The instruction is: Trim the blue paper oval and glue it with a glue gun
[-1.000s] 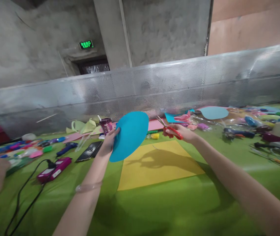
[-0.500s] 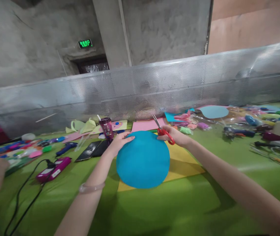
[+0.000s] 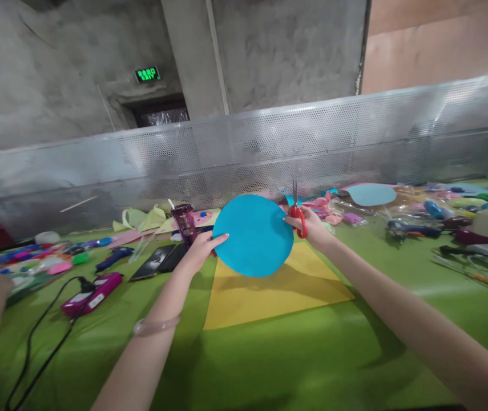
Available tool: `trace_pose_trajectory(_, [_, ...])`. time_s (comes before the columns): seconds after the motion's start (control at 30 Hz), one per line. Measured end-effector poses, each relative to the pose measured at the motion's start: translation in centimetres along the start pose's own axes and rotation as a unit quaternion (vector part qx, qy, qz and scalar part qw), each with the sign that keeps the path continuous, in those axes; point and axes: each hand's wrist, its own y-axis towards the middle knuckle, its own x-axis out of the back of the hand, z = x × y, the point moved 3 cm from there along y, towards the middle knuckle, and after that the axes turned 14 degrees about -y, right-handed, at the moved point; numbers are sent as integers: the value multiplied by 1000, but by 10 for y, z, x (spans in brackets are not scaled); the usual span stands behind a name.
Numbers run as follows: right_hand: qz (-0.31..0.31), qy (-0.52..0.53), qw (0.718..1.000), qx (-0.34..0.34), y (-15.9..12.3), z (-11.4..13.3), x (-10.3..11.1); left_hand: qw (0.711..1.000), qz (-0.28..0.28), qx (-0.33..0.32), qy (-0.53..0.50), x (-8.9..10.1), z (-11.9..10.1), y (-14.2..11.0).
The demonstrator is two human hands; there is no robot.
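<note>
landmark = yellow sheet (image 3: 269, 305). blue disc (image 3: 252, 237) is up in the air over its far half, spanned by both hands, clear of the sheet with its face toward the wearer.

handling: paper this thin likely buckles if squeezed inward, so a light pinch at each side with a slight outward pull should hold it flat. level both hands before lowering or turning it. red-handled scissors (image 3: 299, 222) share the right hand, so point the blades away from the rim (a nick there would show).

grip: left hand (image 3: 203, 251), off the sheet's far left corner, pinches the disc's left rim, thumb on the near face; fingers behind are hidden. right hand (image 3: 311, 227), off the far right corner, closes round the scissor handles and also pinches the right rim. blades point up and away; can't tell if fully together.

pose: forearms come in from either side of the sheet, roughly mirrored; left wears a bangle (image 3: 156, 326).
</note>
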Motion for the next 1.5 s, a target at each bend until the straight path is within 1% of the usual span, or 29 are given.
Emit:
trace_pose_trajectory(0.07, [-10,-4,1000,-17,0,-3,0,998,-19,-26,53,3,1,2])
trace_pose_trajectory(0.13, [-15,-12,999,-33,1,-6,0,995,-44,-49,77,7,2,4])
trace_pose_trajectory(0.27, [-8,-63,997,-49,4,-14,3,990,-92,-82,66,15,3,9])
trace_pose_trajectory(0.33, [-9,-99,994,-46,4,-17,5,989,-106,-94,52,18,3,11])
trace_pose_trajectory(0.43, [17,-152,988,-37,4,-20,5,987,-117,-101,38,20,4,12])
trace_pose_trajectory(0.53, [53,-160,985,-40,4,-26,3,989,-110,-98,21,20,5,13])
trace_pose_trajectory(0.67, [92,-136,985,-46,5,-33,-5,991,-88,-97,-7,19,5,11])
trace_pose_trajectory(0.73, [105,-122,986,-43,4,-33,-8,991,-90,-96,-10,19,4,10])
trace_pose_trajectory(0.83, [103,-112,987,-41,4,-31,-9,991,-98,-94,-11,18,1,8])
trace_pose_trajectory(0.93, [91,-108,989,-43,3,-29,-7,991,-95,-93,-11,17,0,6])
trace_pose_trajectory(1.13, [90,-101,990,-42,2,-27,-5,990,-100,-92,-32,19,3,8])
trace_pose_trajectory(1.5, [111,-105,988,-38,1,-25,-4,992,-70,-85,-58,18,4,8])
